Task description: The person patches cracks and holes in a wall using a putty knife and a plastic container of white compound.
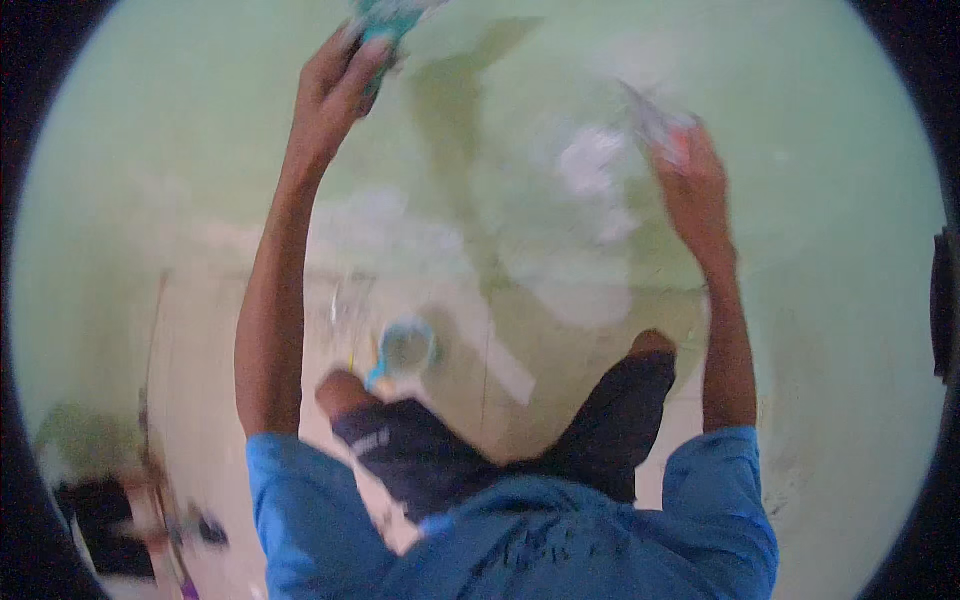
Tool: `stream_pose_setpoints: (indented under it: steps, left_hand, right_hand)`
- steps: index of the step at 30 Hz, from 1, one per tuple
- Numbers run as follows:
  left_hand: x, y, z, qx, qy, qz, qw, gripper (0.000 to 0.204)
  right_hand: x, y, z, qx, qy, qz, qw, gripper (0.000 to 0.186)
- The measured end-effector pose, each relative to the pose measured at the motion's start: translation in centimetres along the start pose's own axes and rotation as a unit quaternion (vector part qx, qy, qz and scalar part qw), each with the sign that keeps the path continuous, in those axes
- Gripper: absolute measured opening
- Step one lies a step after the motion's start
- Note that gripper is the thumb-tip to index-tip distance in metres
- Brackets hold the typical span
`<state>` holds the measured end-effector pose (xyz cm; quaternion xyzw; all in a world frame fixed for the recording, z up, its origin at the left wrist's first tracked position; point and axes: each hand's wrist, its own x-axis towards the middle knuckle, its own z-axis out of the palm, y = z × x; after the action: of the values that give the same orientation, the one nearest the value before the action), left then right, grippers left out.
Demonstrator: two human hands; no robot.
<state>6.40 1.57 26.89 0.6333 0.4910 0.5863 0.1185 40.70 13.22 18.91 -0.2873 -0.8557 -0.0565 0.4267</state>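
My left hand (pixel 335 85) is raised at the upper left, with its fingers wrapped round a teal putty spreader (pixel 388 22) that has whitish paste on it; the picture's top cuts part of it off. On the right, my right hand (pixel 697 195) grips a putty knife (pixel 652 115), smeared by motion, with a thin greyish blade and a spot of orange-red near the fingers. Its blade points up and left, close to the pale green wall (pixel 810 230). White putty patches (pixel 595 165) mark the wall between my hands; whether the blade touches it I cannot tell.
A light blue bucket (pixel 408 348) stands on the floor beside my left knee. A pale flat strip (pixel 510 375) lies between my legs. Dark items (pixel 105 520) are at the lower left, blurred. Another dark object (pixel 942 305) shows at the right rim.
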Motion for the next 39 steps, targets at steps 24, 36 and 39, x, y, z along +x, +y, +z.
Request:
stream_pose_setpoints:
  steps: [24, 36, 39]
  left_hand:
    - [-41.1, -10.2, 4.9, 0.218, 0.02, -0.378, 0.899, 0.041]
    - [-50.5, -12.7, 6.1, -0.151, 0.282, -0.534, 0.783, 0.022]
    - [-47.9, -11.4, 8.2, -0.185, 0.25, -0.519, 0.796, 0.019]
  right_hand:
    - [-23.2, 7.1, -2.8, 0.363, -0.296, 0.488, 0.736, 0.019]
    - [-27.0, 0.7, -4.7, 0.437, -0.294, 0.546, 0.652, 0.018]
    - [-27.0, -2.5, -4.7, 0.375, -0.225, 0.565, 0.699, 0.017]
